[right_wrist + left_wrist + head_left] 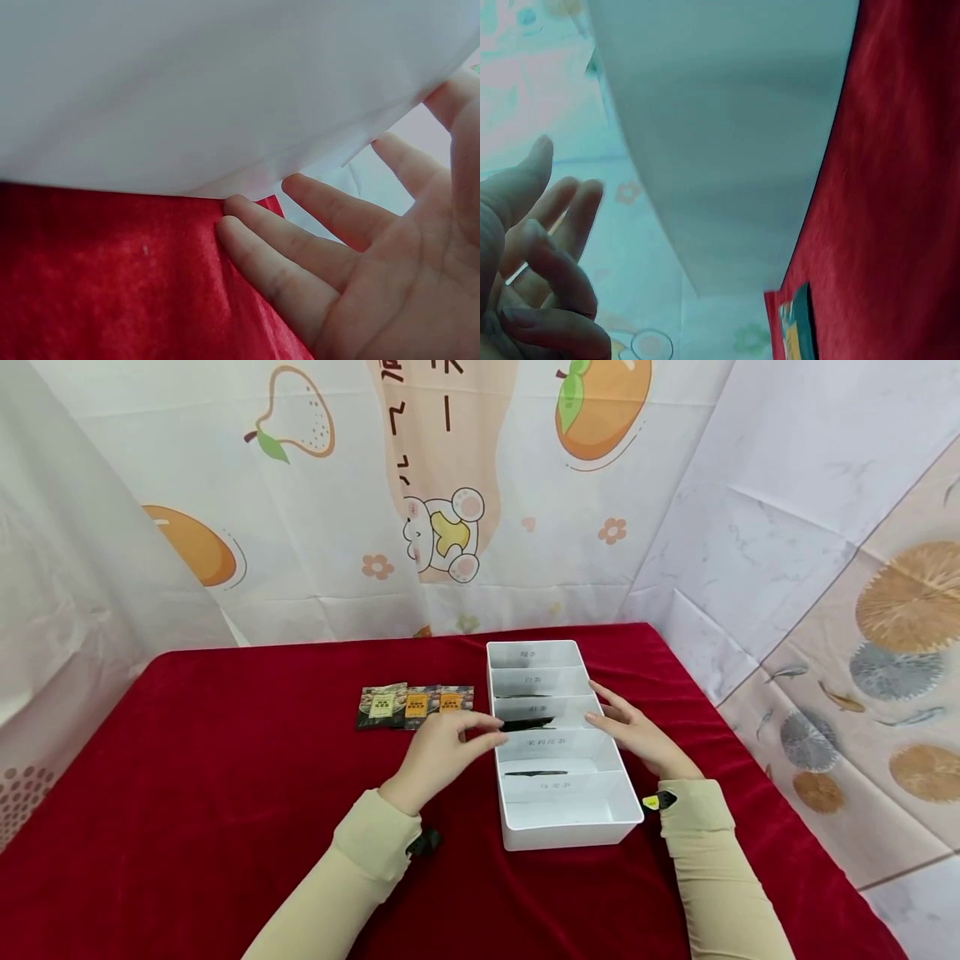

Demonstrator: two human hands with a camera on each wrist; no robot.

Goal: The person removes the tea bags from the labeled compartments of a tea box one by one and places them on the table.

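Note:
A white divided box (pixel 573 835) stands on the table, with handwritten labels on its walls. At its left rim is my left hand (pixel 446 747), thumb and fingers parted with nothing visible between them; the left wrist view shows the hand (pixel 544 277) loosely bent. Just beyond those fingertips, a dark packet (pixel 527 724) stands edge-up in the middle compartment. Another dark packet (pixel 536 772) shows only its edge in the compartment nearer me. With fingers spread, my right hand (pixel 637 735) touches the box's right side; the right wrist view shows its fingertips (pixel 240 206) against the wall.
Left of the box lie three flat seasoning packets, one with a green label (pixel 382 706) and two with orange labels (pixel 417 706). A red cloth (pixel 247 793) covers the table. Printed curtains (pixel 315 527) hang behind it and on the sides.

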